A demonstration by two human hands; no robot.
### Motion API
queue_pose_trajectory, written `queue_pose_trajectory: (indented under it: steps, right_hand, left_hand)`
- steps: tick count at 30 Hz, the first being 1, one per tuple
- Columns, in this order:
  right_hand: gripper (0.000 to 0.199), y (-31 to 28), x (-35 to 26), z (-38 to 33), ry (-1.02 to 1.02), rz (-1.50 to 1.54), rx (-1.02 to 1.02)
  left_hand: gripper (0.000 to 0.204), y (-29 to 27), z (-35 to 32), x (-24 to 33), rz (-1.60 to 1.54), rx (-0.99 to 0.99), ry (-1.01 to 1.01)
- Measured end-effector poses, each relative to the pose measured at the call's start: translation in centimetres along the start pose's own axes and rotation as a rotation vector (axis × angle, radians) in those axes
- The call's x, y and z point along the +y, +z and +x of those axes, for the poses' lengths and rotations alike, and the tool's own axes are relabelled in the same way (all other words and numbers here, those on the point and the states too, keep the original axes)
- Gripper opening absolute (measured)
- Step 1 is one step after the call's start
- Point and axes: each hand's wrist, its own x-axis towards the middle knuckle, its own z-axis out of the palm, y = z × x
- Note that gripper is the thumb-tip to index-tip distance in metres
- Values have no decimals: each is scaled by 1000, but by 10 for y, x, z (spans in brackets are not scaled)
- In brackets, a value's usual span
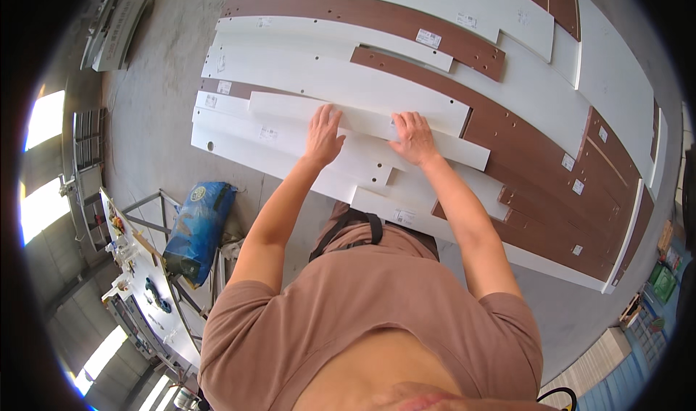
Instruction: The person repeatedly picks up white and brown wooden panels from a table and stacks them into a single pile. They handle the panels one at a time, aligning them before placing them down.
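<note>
A long, narrow white board (370,123) lies slantwise on top of a broad spread of white and brown panels. My left hand (324,137) is over its left half, with the fingers bent across the board toward its far edge. Further right, my right hand (415,139) grips the same board, its fingers together and curled over it. The undersides of both hands are hidden. Just beyond lies a wide white panel (341,74) with small drilled holes. A brown panel (551,186) with holes and paper labels extends to the right.
Left of me, a blue plastic sack (199,230) leans by a metal-framed workbench (156,302) with small parts on it. Grey metal pieces (122,30) lie at the far left. A green crate (663,283) is at the right edge. Grey floor surrounds the panels.
</note>
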Motion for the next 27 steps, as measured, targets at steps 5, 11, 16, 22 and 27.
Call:
queue_pose_trajectory:
  steps: [5,11,16,22,27]
  right_hand:
    - [66,-4,-2,2,25,13,-20]
    - [56,-12,-4,6,68,30,-65]
    - [43,-24,30,10,287,76,134]
    - [42,-39,75,9,512,-104,371]
    - [48,-21,60,3,466,-169,345]
  left_hand:
    - [63,0,5,-14,-94,54,-48]
    - [48,-6,32,-66,-246,227,-137]
    - [47,-16,58,-100,-291,191,-198]
    - [48,-16,76,-114,-211,131,-157]
    - [54,-5,65,-106,-84,175,-89]
